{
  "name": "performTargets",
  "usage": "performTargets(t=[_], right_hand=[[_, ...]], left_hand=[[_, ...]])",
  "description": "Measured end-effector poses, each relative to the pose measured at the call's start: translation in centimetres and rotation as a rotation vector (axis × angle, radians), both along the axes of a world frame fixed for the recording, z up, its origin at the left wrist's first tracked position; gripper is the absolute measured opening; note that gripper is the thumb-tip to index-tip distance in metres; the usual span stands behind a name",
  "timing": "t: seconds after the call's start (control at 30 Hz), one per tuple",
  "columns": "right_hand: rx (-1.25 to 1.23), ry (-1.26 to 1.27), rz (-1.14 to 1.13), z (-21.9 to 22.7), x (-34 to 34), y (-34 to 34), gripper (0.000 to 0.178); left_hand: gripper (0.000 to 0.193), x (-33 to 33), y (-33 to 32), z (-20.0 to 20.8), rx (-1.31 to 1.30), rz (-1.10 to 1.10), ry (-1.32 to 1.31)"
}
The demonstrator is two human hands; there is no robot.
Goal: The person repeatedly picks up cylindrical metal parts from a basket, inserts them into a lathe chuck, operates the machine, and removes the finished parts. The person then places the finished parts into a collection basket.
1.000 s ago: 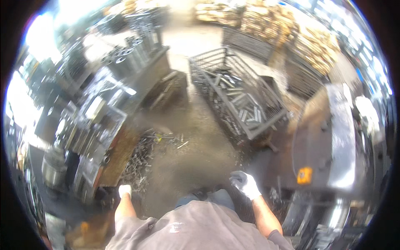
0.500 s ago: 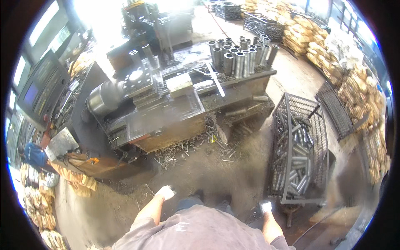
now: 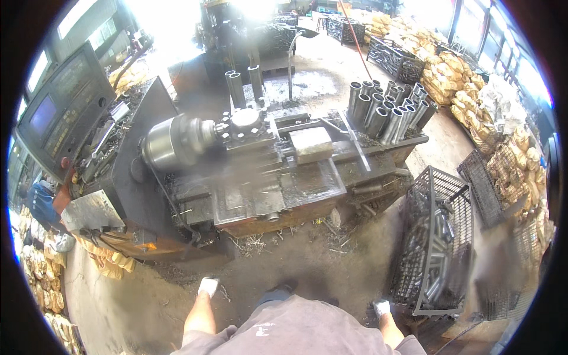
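Note:
My left hand (image 3: pixel 207 287), in a white glove, hangs low and away from my body over the floor, in front of the lathe (image 3: pixel 278 222). My right hand (image 3: pixel 381 307), gloved too, is down at my side, nearest to the mesh crate (image 3: pixel 423 260). No object shows in either hand; the fingers are too small and blurred to tell how they are bent. Metal tubes (image 3: pixel 438 248) lie piled in the crate. On the lathe are a round steel chuck (image 3: pixel 171 142), a tool post (image 3: pixel 247 125) and a pale block (image 3: pixel 312 144).
Several upright steel tubes (image 3: pixel 390 112) stand at the bed's right end beside a long metal bar (image 3: pixel 358 148). A control panel (image 3: pixel 59 112) is at the left. Metal shavings (image 3: pixel 251 244) litter the floor below the lathe. Stacked sacks (image 3: pixel 447 77) line the right.
The view has shifted, so the lathe, tubes and crate sit further right and lower. My left hand has moved leftward and down in the picture; my right hand is slightly lower.

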State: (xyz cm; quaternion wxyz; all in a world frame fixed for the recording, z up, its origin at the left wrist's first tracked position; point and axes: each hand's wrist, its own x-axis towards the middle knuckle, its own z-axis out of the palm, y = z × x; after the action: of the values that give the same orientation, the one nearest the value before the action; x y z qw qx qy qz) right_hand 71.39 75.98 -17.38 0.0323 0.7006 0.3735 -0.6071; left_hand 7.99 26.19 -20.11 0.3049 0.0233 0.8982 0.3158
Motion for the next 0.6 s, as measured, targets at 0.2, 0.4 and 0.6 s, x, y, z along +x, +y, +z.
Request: performTargets(t=[0.2,0.4,0.6], right_hand=[[0.156,0.052,0.184,5.1,-9.4,-0.7,0.026],[0.129,-0.009,0.208,5.3,-12.2,-0.1,0.025],[0.001,-0.049,0.213,4.5,-13.2,-1.4,0.019]], left_hand=[[0.037,-6.0,-2.9,1.5,0.226,0.644,0.130],[0.066,-6.9,-0.1,17.2,-0.006,1.128,0.585],[0.063,-9.7,-4.6,19.7,-0.102,0.880,0.810]])
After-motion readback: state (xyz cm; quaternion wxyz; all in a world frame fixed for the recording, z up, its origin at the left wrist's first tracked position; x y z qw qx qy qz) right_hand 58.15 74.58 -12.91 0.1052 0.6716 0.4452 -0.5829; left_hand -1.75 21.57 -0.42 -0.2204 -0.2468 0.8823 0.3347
